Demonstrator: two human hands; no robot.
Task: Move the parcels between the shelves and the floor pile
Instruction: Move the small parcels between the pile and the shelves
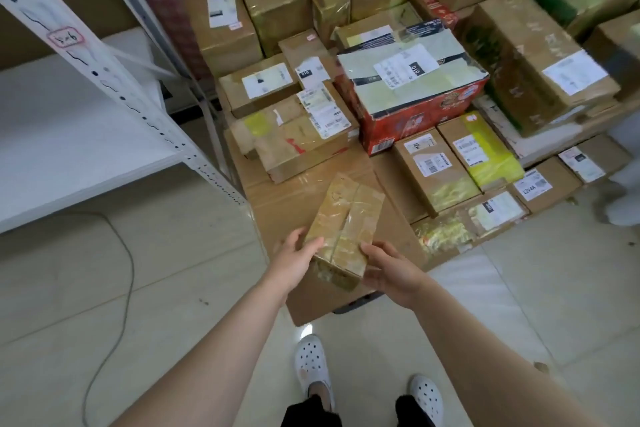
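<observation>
The parcel [346, 225] looks slick. Our left hand [298, 256] grips it and our right hand [388, 274] lies open against it, so it could slip.

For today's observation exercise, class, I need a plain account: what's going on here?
A person stands at a floor pile of parcels, holding a small taped parcel between both hands, over a large flat carton at the pile's near edge. The left hand grips its left side, thumb on top; the right hand touches its right side. A white shelf stands to the left, and a red box sits further back.
</observation>
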